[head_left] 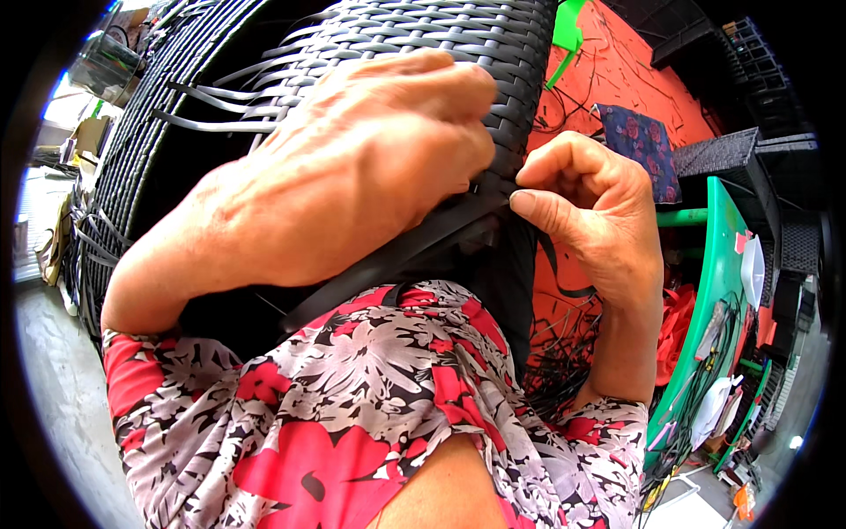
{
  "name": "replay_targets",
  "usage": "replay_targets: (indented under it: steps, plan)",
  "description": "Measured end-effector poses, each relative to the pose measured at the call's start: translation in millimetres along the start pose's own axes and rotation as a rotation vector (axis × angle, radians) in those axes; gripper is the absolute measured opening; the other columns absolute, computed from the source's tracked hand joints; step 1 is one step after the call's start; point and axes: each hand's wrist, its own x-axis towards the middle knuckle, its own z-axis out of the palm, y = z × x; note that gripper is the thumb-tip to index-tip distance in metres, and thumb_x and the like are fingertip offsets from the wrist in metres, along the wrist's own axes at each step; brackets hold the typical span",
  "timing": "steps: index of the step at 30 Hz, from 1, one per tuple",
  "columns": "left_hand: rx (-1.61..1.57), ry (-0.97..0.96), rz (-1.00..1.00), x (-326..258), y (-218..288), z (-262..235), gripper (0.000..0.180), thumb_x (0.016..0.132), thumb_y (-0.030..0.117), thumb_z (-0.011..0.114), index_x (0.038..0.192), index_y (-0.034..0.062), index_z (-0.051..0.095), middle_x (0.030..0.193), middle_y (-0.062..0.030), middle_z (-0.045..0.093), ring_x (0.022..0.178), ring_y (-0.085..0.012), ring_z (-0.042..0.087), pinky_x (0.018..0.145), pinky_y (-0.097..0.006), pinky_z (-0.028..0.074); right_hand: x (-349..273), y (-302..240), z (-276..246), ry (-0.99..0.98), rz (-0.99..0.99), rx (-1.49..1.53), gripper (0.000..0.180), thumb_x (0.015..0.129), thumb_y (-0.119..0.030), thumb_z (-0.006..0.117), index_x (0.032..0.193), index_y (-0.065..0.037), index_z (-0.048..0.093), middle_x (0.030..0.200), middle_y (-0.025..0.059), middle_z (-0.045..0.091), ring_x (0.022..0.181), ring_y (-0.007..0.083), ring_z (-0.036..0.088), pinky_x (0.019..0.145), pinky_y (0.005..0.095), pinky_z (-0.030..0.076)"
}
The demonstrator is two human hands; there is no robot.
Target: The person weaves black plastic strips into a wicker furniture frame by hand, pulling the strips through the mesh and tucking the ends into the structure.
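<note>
right fingers (539, 209) pinch a black strip (397, 257); whether left fingers (471, 145) clamp, i cannot tell.

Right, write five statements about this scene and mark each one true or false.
1. The left hand is over the grey woven piece. True.
2. The right hand lies flat with its fingers straight. False: its fingers are curled.
3. A flat dark strip runs below the left hand toward the right hand. True.
4. The large green board stands on the person's left. False: it stands on the right.
5. The floor on the right is blue. False: it is red-orange, with dark scraps scattered over it.
</note>
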Motion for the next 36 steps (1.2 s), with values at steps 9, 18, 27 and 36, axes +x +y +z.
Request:
replay_targets:
  steps: [9,18,27,36]
  plan:
    - [0.443,0.282,0.478,5,-7,-19,0.016,0.075,0.000,0.054,0.084,-0.0109,0.063,0.091,-0.0229,0.065,0.081,-0.0358,0.067,0.066,-0.042,0.057,7,-35,3,0.336,-0.778,-0.882,0.022,0.089,-0.019,0.070,0.098,0.001,0.071,0.087,0.0066,0.067,0.077,0.0179,0.062,0.071,0.0247,0.048]
    - [0.202,0.550,-0.061,-45,-7,-14,0.020,0.086,0.003,0.069,0.103,-0.0052,0.062,0.118,-0.0218,0.062,0.112,-0.0380,0.060,0.098,-0.042,0.047,22,-54,45,-0.037,-0.223,0.044,0.011,0.092,-0.009,0.068,0.093,0.002,0.070,0.072,0.0031,0.065,0.050,0.0012,0.048,0.042,0.0154,0.032]
    - [0.042,0.049,-0.283,-78,-11,13,0.032,0.099,0.029,0.053,0.105,0.0012,0.070,0.155,-0.0160,0.034,0.147,-0.0385,0.019,0.116,-0.054,0.017,29,-75,42,-0.210,-0.563,-0.957,0.007,0.076,0.002,0.071,0.076,0.003,0.064,0.073,0.0099,0.065,0.062,0.0193,0.063,0.057,0.0291,0.047]
    - [-0.202,0.061,-0.419,-63,-13,18,0.040,0.103,0.035,0.046,0.099,0.0029,0.070,0.155,-0.0125,0.035,0.146,-0.0351,0.020,0.117,-0.052,0.013,41,-49,55,-0.190,-0.647,-0.956,0.010,0.077,-0.005,0.071,0.078,0.002,0.064,0.076,0.0148,0.066,0.070,0.0321,0.065,0.060,0.0369,0.049]
